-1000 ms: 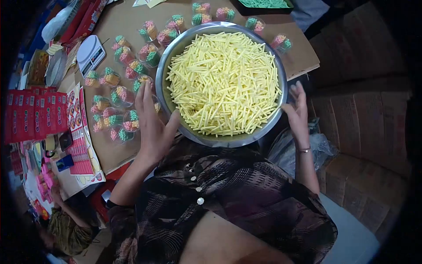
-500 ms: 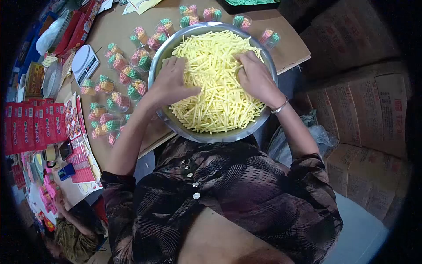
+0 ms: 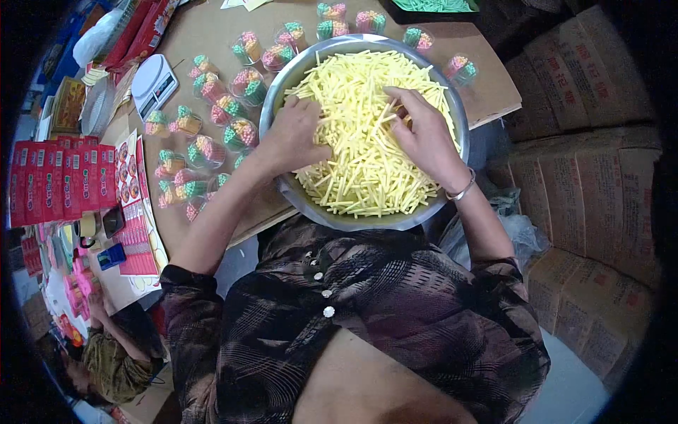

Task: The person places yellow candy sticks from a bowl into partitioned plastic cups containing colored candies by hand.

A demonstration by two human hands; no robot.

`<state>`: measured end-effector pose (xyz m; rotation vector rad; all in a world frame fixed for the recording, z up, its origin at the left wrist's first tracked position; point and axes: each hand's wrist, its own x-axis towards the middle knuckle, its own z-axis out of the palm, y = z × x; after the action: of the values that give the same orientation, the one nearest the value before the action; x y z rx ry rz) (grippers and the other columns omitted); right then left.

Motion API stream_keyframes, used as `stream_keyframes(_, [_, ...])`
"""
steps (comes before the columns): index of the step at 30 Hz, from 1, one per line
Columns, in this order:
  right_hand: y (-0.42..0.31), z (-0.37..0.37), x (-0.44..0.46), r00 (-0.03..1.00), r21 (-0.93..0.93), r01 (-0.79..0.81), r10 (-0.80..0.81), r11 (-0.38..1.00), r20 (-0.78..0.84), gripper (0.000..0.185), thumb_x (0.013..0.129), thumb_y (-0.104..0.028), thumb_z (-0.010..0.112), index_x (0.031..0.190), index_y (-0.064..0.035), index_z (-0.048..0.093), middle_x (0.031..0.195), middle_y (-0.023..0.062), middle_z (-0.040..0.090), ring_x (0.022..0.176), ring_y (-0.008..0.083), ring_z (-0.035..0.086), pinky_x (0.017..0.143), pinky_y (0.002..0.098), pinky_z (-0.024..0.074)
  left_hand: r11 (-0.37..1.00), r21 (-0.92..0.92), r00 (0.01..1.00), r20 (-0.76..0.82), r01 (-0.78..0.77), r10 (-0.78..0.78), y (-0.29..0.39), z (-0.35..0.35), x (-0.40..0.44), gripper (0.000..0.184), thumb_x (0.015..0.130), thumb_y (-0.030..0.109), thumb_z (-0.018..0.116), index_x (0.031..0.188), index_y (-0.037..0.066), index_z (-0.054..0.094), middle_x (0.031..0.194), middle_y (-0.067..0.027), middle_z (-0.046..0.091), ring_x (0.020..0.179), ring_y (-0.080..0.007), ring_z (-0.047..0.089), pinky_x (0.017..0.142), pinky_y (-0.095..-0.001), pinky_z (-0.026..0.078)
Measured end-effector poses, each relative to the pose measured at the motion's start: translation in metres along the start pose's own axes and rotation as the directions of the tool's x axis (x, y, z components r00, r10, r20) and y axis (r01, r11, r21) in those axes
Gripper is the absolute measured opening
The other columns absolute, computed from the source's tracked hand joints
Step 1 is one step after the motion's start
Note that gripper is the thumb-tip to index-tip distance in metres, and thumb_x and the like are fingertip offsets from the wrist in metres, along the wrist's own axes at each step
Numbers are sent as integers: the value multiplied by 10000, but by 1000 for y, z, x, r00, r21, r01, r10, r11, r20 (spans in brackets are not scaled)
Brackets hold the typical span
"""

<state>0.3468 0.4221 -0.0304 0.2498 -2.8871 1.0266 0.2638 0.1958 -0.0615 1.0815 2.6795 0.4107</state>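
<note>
A wide steel bowl point(image 3: 268, 106) at the table's front edge is heaped with thin, pale yellow sticks point(image 3: 360, 162). My left hand point(image 3: 293, 138) rests on the left side of the heap, thumb stretched apart from the fingers, whose tips are partly hidden against the sticks. On the right side of the heap lies my right hand point(image 3: 427, 134), with a bracelet point(image 3: 462, 185) at the wrist. Its thumb and fingers are apart, and a few sticks lie in the gap between them. Several clear cups point(image 3: 206, 151) of pink, green and orange sticks stand left of and behind the bowl.
A white digital scale point(image 3: 154, 85) sits at the left, near red packets point(image 3: 63, 180) and a printed sheet point(image 3: 134, 212). Green sticks fill a black tray point(image 3: 431, 6) at the back. Cardboard boxes point(image 3: 586, 191) are stacked at right. Another person's sleeve point(image 3: 116, 364) shows lower left.
The view has shifted, so the bowl and cups appear farther right. My right hand's fingers have lifted and spread from the sticks; my left hand stays at the bowl's left side.
</note>
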Motion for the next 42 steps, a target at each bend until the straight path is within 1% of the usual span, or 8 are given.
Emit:
stream_keyframes(3, [6,5,2,980,-21,149,-151,989,-131,443,873,-136,536,1291,1,480,1219,148,524,1042,291,545,902,359,437,989,-16,981,-127,-149,146,-8,22,-9,735,592,265,749,1182,-38,433,1114,-230,477,1031,-371,463,892,-453,431])
stream_keyframes(9, [3,16,-3,984,-186,152,-165,971,-59,498,910,-286,533,1308,4,463,1248,162,507,1118,311,503,967,387,400,980,-12,957,-220,-198,191,-2,21,-29,582,625,168,727,1099,-14,443,1072,-221,466,987,-360,480,824,-447,445])
stream_keyframes(13, [1,17,-3,990,-237,124,-137,964,-39,550,922,-366,518,1323,3,446,1238,168,511,1119,318,497,964,396,397,958,-284,978,-184,40,-96,13,24,-21,579,631,69,708,1138,-2,438,1094,-219,507,984,-352,529,817,-420,464])
stream_keyframes(24, [6,7,4,999,-1,12,-12,1000,-44,471,921,-325,514,1251,11,513,1144,167,551,1051,309,526,915,382,408,797,-601,915,-351,-56,-200,38,1,2,662,637,36,712,1222,26,401,962,-165,586,810,-280,604,723,-371,488])
stream_keyframes(29, [-13,16,15,933,152,271,-221,950,-283,370,908,-244,527,1185,-4,567,1094,133,578,906,265,561,798,342,435,748,-639,903,-408,-178,-134,51,3,19,854,659,31,716,1379,9,259,967,-173,577,796,-262,606,694,-350,497])
stream_keyframes(33, [-23,8,24,979,1,197,-196,980,-59,276,884,-197,556,1095,-24,600,962,84,621,742,211,558,678,305,428,648,-708,888,-448,-280,-106,55,14,32,1078,659,30,731,1479,8,30,961,-180,575,805,-252,604,694,-333,506])
stream_keyframes(38, [-16,1,36,967,123,250,-240,960,-86,186,878,-201,582,946,-31,618,801,45,614,626,173,517,603,277,398,629,-723,889,-444,-284,-109,59,11,34,1188,662,25,731,1480,23,-131,1030,-215,555,797,-250,605,671,-316,511])
stream_keyframes(42, [7,4,51,957,326,265,-288,907,25,172,886,-194,592,862,-25,612,740,20,590,632,134,502,605,253,395,561,-795,903,-390,-232,-180,65,1,31,1140,661,37,745,1488,13,-39,1113,-232,530,839,-250,599,730,-335,507])
